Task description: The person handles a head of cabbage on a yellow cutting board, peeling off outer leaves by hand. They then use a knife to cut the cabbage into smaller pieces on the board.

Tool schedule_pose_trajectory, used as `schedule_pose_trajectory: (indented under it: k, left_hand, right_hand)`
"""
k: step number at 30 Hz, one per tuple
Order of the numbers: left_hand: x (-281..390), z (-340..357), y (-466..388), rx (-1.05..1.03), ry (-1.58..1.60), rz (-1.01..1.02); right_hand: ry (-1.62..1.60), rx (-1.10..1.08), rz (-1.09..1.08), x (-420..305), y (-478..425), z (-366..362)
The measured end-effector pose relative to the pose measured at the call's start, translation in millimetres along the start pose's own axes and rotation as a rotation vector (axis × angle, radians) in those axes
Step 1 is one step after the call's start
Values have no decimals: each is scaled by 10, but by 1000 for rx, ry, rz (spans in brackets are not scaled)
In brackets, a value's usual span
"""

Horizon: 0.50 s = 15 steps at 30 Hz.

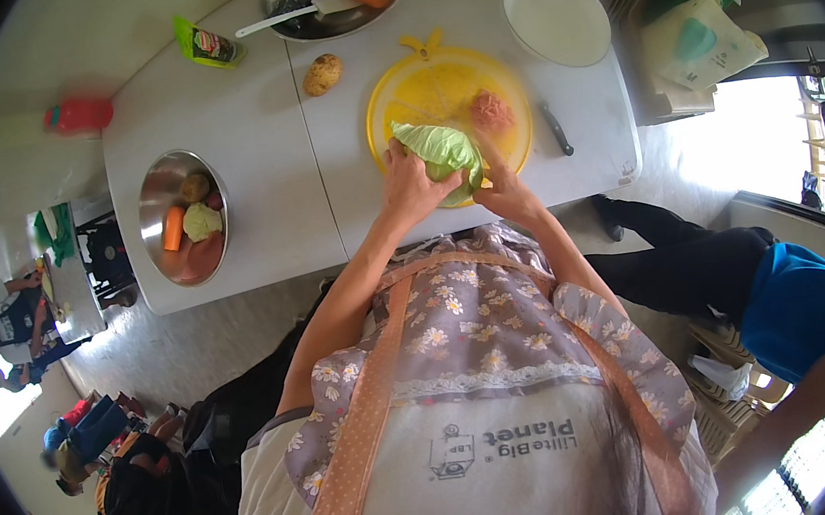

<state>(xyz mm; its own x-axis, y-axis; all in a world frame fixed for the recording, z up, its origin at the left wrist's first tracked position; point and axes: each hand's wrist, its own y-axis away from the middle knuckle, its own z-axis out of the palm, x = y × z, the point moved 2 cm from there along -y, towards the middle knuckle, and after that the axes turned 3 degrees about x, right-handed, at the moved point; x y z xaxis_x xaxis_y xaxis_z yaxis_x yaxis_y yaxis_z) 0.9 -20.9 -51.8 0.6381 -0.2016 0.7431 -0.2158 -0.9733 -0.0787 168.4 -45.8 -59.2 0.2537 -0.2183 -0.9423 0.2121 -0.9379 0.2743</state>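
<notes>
Between my hands is a green cabbage (443,150), over the near part of a round yellow cutting board (401,81) patterned like a fruit slice. My left hand (408,182) grips the cabbage from its left side, with the thumb across the near face. At its right edge my right hand (507,186) touches the leaves with its fingers; whether it grips them is hard to tell. A small pinkish shredded heap (492,109) lies on the board beyond my right hand. A knife with a dark handle (557,129) rests on the table just right of the board.
A potato (323,74), a green packet (207,44) and a white bowl (557,17) are on the table (248,124). Steel bowls (218,180) hold vegetables; a white-handled spatula (289,16) lies across the far one. A person in blue (810,306) is at the right, others at the left.
</notes>
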Motion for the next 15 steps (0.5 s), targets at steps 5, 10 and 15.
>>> schedule_pose_trajectory:
  k: [5,10,15]
  left_hand:
    - [-117,-207,163,-61,410,-124]
    - [-201,-283,390,-85,916,-384]
    - [-275,-236,449,-13,918,-381]
  right_hand:
    - [-62,17,-74,-169,17,118]
    - [299,70,-288,-321,-42,244]
    - [102,7,-253,-304,-78,253]
